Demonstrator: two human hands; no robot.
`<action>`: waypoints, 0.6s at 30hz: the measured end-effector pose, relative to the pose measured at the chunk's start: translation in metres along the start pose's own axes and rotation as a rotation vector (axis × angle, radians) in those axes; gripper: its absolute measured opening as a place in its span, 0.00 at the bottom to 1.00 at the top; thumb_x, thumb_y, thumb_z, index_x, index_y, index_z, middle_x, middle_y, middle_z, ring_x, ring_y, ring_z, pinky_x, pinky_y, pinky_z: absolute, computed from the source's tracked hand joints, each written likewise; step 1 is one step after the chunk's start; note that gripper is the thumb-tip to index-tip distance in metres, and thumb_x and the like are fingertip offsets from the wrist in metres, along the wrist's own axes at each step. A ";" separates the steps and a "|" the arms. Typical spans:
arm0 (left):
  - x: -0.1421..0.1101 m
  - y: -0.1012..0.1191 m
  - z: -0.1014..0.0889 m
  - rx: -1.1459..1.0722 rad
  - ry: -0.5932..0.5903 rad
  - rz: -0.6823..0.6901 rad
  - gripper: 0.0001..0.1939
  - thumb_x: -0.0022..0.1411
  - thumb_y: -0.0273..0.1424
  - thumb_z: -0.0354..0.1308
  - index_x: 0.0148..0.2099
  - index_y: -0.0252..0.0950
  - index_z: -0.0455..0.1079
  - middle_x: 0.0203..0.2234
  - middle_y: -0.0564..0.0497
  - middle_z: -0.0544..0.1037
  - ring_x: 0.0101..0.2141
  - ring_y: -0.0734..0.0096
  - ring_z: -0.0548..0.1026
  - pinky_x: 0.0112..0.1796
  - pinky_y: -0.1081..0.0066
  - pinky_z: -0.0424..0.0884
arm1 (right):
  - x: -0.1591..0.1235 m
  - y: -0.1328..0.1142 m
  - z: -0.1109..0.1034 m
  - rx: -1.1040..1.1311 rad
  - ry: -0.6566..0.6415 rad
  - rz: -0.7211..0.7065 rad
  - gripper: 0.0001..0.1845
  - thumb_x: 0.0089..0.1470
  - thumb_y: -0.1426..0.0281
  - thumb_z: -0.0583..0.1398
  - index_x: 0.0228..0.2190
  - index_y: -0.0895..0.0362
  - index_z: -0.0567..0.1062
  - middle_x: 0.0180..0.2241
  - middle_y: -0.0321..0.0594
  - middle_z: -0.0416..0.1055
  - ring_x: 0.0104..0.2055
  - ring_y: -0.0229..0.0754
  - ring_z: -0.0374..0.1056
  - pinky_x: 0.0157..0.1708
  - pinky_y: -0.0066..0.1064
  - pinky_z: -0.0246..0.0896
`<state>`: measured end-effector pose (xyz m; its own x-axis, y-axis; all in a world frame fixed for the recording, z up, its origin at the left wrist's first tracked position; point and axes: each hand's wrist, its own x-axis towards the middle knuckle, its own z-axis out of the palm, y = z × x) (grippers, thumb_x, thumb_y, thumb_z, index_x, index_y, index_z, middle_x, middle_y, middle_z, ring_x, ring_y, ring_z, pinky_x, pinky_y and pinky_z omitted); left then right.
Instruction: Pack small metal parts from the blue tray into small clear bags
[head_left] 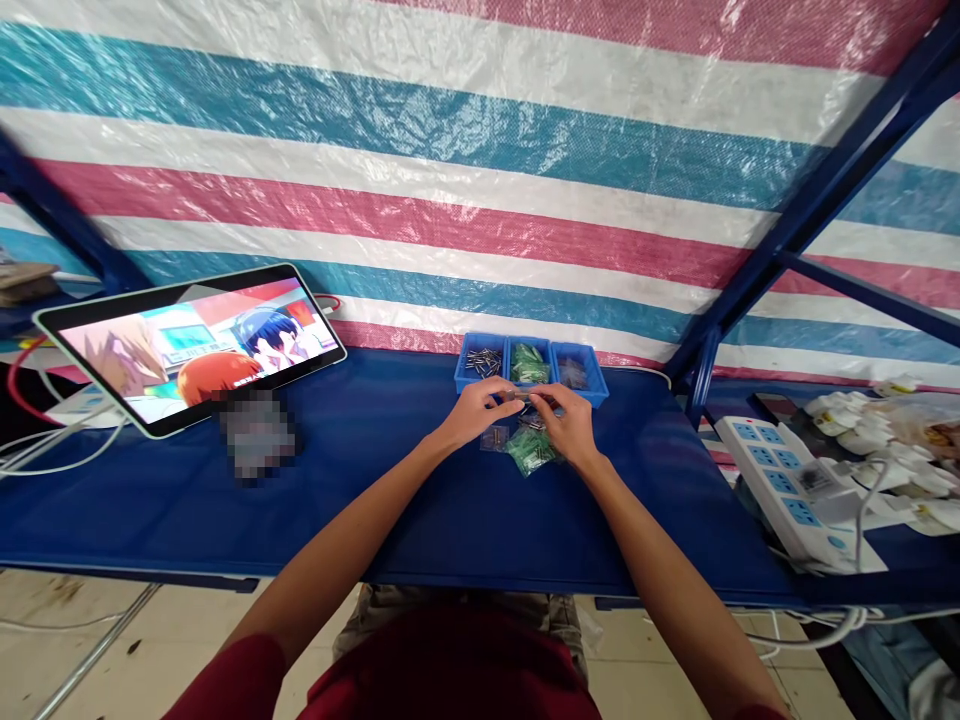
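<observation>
In the head view, with the clock face centred on the hands, the left hand (484, 410) and the right hand (571, 425) meet over a blue table (375, 430). The fingertips of both hands pinch a small item (523, 396) between them, too small to make out clearly. Just beyond, at twelve o'clock, three blue bins (598, 376) stand side by side: the left one holds metal pins (484, 361), the middle one green packets (529, 363), the right one clear packets (573, 374). Close by at six o'clock lies a green bag (532, 453), partly below the right hand, and at seven o'clock a little clear bag (495, 438) lies flat. Well apart, between nine and ten o'clock, a tablet (202, 345) leans with its screen lit; a pixelated patch (259, 435) sits at nine. Between three and four o'clock is a white power strip (780, 490) with blue sockets. A striped sheet (450, 130) hangs behind the table.
</observation>
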<state>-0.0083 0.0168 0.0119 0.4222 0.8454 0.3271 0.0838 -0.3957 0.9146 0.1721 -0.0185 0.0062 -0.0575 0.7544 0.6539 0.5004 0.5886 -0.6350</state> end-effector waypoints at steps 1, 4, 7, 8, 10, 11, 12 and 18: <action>-0.001 0.001 0.001 -0.006 -0.003 -0.005 0.20 0.54 0.46 0.63 0.37 0.32 0.74 0.30 0.47 0.75 0.29 0.72 0.72 0.27 0.74 0.67 | -0.001 0.000 0.000 0.021 -0.010 0.027 0.12 0.60 0.62 0.56 0.38 0.55 0.76 0.29 0.40 0.74 0.27 0.40 0.68 0.31 0.33 0.68; -0.002 0.005 0.002 -0.126 -0.003 -0.054 0.21 0.56 0.43 0.63 0.45 0.33 0.70 0.24 0.51 0.75 0.22 0.74 0.71 0.24 0.75 0.65 | -0.002 0.000 -0.001 0.078 -0.043 0.050 0.15 0.61 0.64 0.53 0.46 0.53 0.73 0.32 0.40 0.74 0.27 0.39 0.69 0.32 0.34 0.69; -0.002 0.008 0.002 -0.252 -0.025 -0.073 0.29 0.55 0.40 0.64 0.55 0.36 0.61 0.22 0.54 0.75 0.19 0.76 0.70 0.23 0.75 0.66 | -0.001 -0.001 -0.002 0.068 -0.067 -0.013 0.16 0.61 0.65 0.53 0.49 0.51 0.72 0.44 0.44 0.71 0.34 0.40 0.70 0.34 0.35 0.70; -0.002 0.008 0.002 -0.279 -0.037 -0.074 0.30 0.55 0.40 0.65 0.56 0.36 0.60 0.21 0.55 0.74 0.18 0.77 0.69 0.23 0.75 0.66 | -0.001 -0.001 -0.002 0.057 -0.066 -0.035 0.16 0.60 0.64 0.54 0.48 0.51 0.73 0.46 0.45 0.69 0.36 0.40 0.70 0.34 0.35 0.70; -0.001 0.007 0.001 -0.302 -0.052 -0.083 0.27 0.57 0.41 0.63 0.54 0.36 0.61 0.20 0.56 0.73 0.17 0.78 0.68 0.23 0.75 0.66 | 0.000 -0.002 -0.002 0.029 -0.047 -0.064 0.13 0.60 0.64 0.55 0.42 0.52 0.76 0.45 0.46 0.68 0.37 0.41 0.70 0.35 0.35 0.70; -0.001 0.007 0.001 -0.301 -0.048 -0.087 0.24 0.58 0.42 0.61 0.52 0.35 0.63 0.20 0.56 0.72 0.18 0.78 0.68 0.23 0.75 0.66 | 0.001 -0.002 -0.002 0.015 -0.031 -0.072 0.12 0.60 0.63 0.55 0.39 0.53 0.77 0.43 0.46 0.69 0.38 0.42 0.69 0.35 0.35 0.70; 0.000 0.006 0.000 -0.288 -0.041 -0.086 0.21 0.60 0.43 0.59 0.49 0.34 0.66 0.20 0.55 0.71 0.18 0.78 0.68 0.22 0.75 0.66 | 0.001 -0.003 -0.002 0.002 -0.018 -0.075 0.12 0.60 0.63 0.55 0.36 0.53 0.77 0.41 0.46 0.70 0.39 0.43 0.69 0.35 0.35 0.69; 0.002 0.004 -0.002 0.039 0.030 0.070 0.17 0.56 0.44 0.62 0.36 0.34 0.74 0.35 0.46 0.74 0.36 0.68 0.74 0.33 0.73 0.70 | 0.001 -0.002 -0.001 0.043 -0.026 0.032 0.11 0.60 0.64 0.56 0.32 0.56 0.75 0.28 0.40 0.73 0.29 0.40 0.69 0.30 0.32 0.67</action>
<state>-0.0091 0.0172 0.0169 0.4007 0.8254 0.3977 0.0900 -0.4674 0.8795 0.1716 -0.0196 0.0087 -0.0650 0.7800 0.6224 0.4646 0.5756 -0.6729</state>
